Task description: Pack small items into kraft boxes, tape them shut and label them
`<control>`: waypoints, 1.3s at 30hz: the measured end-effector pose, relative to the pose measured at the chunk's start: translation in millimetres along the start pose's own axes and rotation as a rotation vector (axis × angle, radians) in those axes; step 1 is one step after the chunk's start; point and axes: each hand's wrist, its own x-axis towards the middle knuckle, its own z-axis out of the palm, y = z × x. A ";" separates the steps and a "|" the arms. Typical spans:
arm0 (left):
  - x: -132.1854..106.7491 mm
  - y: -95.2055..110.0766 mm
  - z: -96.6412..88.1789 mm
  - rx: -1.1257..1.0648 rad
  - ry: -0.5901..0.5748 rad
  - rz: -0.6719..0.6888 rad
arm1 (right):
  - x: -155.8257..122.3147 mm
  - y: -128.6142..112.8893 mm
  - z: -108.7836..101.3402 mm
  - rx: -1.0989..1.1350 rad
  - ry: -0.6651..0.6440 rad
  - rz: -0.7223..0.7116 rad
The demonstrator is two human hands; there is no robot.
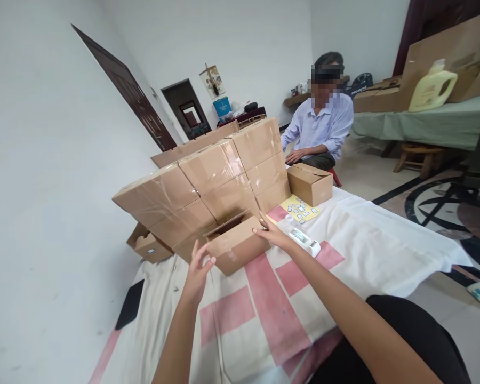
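Now an open carton (240, 249) is framed by two bare hands, one at each end. Beside its left end, the left hand (197, 273) is held with fingers curved and spread and the thumb kept apart; nothing is clenched there, and whether the cardboard is touched cannot be told. At the right end, the thumb of the right hand (273, 234) is placed at the upper front edge and the fingers are stretched past the corner; whether the wall is firmly gripped cannot be told. The carton is set on a cloth (228, 352) patterned in white and pink, its mouth turned upward. Directly behind it, taped boxes are piled in a stack (216, 170). Near the right forearm a white device (304, 242) is laid, and beyond it a yellow sheet (315, 211) is dotted with small labels. A closed carton (320, 191) is stood at the stack's right end; by its left end, a small box (152, 244) is left open. Farther off, a seated person (324, 125) is seen, and a yellow jug (428, 96) is stood on a green-covered table (408, 126).
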 end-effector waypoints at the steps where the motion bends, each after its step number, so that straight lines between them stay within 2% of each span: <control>1: 2.8 -4.3 1.6 -0.036 -0.049 -0.023 | -2.1 2.8 1.8 0.017 0.001 0.004; 5: -6.6 -1.8 -3.6 -0.044 -0.146 -0.035 | -19.9 -0.3 7.1 -0.017 0.080 -0.033; 7: -23.3 6.6 -13.7 0.045 -0.233 -0.065 | -36.8 -4.9 8.8 -0.039 0.095 -0.037; 9: -44.3 14.2 -24.6 0.130 -0.262 -0.080 | -58.3 -9.2 9.9 -0.083 0.056 -0.045; 13: -88.9 19.9 -38.2 0.216 -0.206 -0.063 | -99.1 -22.6 9.8 -0.270 -0.117 -0.141; 16: -119.2 18.5 -42.7 0.176 -0.127 -0.023 | -113.8 -40.2 11.9 -0.410 -0.247 -0.199; 20: -145.4 21.0 -46.1 0.086 -0.071 0.054 | -114.3 -63.7 23.2 -0.519 -0.236 -0.370; 22: -151.0 26.4 -46.7 0.055 -0.063 0.058 | -111.2 -71.6 29.4 -0.573 -0.237 -0.474; 24: -152.9 33.6 -46.4 0.019 -0.037 0.064 | -108.0 -76.3 33.3 -0.600 -0.284 -0.520; 27: -151.0 43.6 -44.7 0.020 0.023 0.085 | -103.6 -78.8 35.3 -0.582 -0.300 -0.477; 31: -144.2 49.5 -43.0 0.083 0.077 0.114 | -97.3 -75.7 35.6 -0.598 -0.204 -0.377; 34: -139.0 49.2 -45.0 0.112 0.123 0.160 | -93.3 -70.2 34.7 -0.623 -0.165 -0.381; 39: -133.3 51.8 -48.9 0.136 0.065 0.264 | -92.4 -65.7 29.6 -0.673 -0.186 -0.398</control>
